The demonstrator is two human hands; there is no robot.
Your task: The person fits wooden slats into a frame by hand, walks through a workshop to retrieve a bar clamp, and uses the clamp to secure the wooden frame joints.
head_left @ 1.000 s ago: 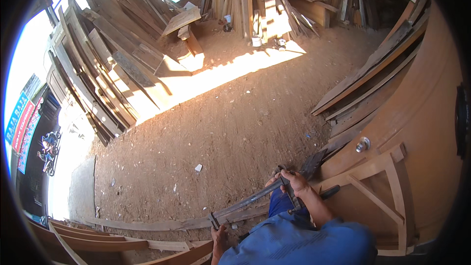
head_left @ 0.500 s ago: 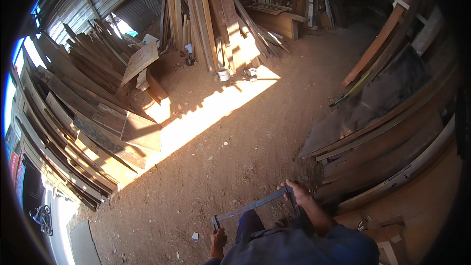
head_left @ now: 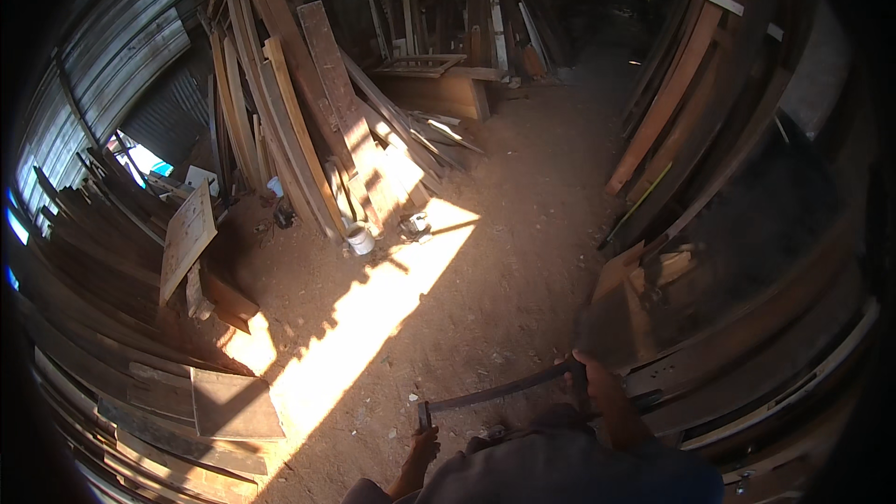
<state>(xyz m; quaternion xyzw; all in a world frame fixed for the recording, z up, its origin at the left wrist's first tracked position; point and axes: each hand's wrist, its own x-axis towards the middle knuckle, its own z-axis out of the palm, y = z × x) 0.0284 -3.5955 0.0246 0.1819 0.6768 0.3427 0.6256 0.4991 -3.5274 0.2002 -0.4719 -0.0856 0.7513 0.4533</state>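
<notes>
Between my hands, in front of my body, spans a long dark bar with a crosspiece at each end [head_left: 499, 393]. My left hand [head_left: 426, 446] is closed round the lower part of its left crosspiece. At the right end, my right hand [head_left: 597, 375] grips near the other crosspiece, with my forearm bent up behind it. The bar slants a little upward to the right, over the dirt floor [head_left: 513, 308]. Shadow makes its finer parts hard to make out.
Timber planks [head_left: 331, 103] lean upright ahead, a white bucket [head_left: 359, 239] at their foot. Stacked boards [head_left: 103, 317] line the left and more boards [head_left: 747, 392] the right. A tilted wooden panel [head_left: 187, 238] stands left. Farther off is a wooden bench [head_left: 429, 93].
My view has swung and come closer to the leaning planks; the bucket and right-hand boards sit lower in the picture. Both hands keep hold of the bar, which looks darker.
</notes>
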